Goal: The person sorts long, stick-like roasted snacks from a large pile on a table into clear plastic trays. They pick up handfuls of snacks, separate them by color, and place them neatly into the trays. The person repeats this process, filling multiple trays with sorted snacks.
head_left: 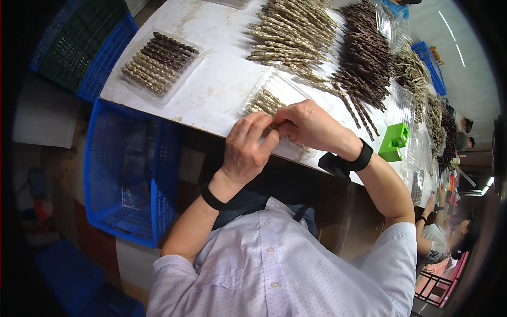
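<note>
My left hand (247,149) and my right hand (311,126) meet over a clear plastic tray (280,79) at the near table edge. Pale golden-brown twisted sticks (264,100) lie in that tray, partly covered by my hands. Both hands have their fingers closed in a pinch on a pale twisted stick; only a bit of it shows between the fingertips. To the left, another clear tray (168,95) holds a row of dark brown twisted sticks (168,48) beside a row of pale ones (150,74).
Beyond my hands are a pale stick pile (296,31) and a dark stick pile (364,53). A green holder (394,141) stands right, near stacked clear trays (401,108). Below the table's left end sits a blue crate (154,211). Another person (438,240) is at the far right.
</note>
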### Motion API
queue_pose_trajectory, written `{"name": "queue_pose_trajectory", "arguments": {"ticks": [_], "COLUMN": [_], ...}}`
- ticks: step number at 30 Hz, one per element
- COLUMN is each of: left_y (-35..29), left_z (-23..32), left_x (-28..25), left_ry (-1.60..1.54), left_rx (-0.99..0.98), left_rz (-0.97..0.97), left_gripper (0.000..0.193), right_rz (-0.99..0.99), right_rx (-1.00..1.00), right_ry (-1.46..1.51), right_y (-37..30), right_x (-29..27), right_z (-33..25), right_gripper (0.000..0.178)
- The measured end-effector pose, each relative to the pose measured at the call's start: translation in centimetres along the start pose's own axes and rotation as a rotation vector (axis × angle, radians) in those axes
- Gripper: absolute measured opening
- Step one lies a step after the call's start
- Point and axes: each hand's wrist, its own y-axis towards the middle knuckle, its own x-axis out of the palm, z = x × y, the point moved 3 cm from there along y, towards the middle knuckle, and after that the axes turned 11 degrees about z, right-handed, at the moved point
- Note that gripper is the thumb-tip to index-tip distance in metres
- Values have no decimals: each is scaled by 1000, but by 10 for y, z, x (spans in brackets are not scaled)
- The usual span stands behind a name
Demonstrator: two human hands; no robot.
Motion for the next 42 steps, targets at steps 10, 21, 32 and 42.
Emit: {"name": "queue_pose_trajectory", "arguments": {"ticks": [10,21,32,42], "left_y": [11,6,8,5], "left_z": [1,-1,11,15], "left_x": [-6,-4,-8,6], "left_ry": [-42,-8,4,-53], "left_rx": [-67,-57,7,51], "left_rz": [-124,-130,-134,-109], "left_gripper": [36,39,34,21], "right_rz": [238,230,410,144], "right_rx": [150,-82,73,192], "right_ry": [-428,-745,-422,28], "right_y": [11,25,13,-4], "right_x": [-79,-49,-91,-58], "right_z": [72,94,45,-8], "right_gripper": [23,14,13,22]}}
